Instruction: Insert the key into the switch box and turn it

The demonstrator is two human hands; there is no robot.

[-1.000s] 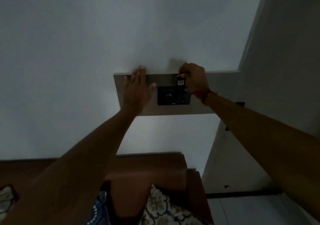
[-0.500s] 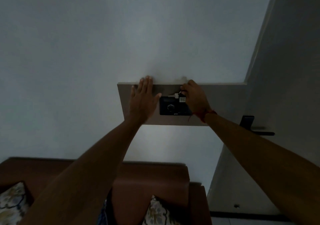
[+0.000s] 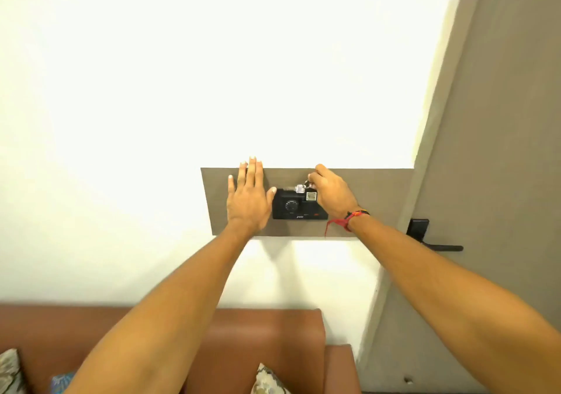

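A black switch box [image 3: 299,208] with a round dial is mounted on a grey-brown wall panel [image 3: 379,202]. A silver key [image 3: 296,188] lies sideways along the box's top edge, with a ring and a small black tag [image 3: 311,196] hanging from it. My right hand [image 3: 332,194] pinches the key ring at the box's upper right. My left hand [image 3: 249,199] rests flat on the panel, fingers spread, its thumb touching the box's left side. Whether the key tip sits in a slot is not visible.
A grey door [image 3: 501,150] with a black lever handle [image 3: 437,243] stands to the right. Below is a brown leather sofa [image 3: 267,342] with patterned cushions [image 3: 267,380]. The wall above is bright white.
The room has gone from dark to brightly lit. The key went from upright above the box to lying sideways along its top edge. My left hand stayed flat on the panel.
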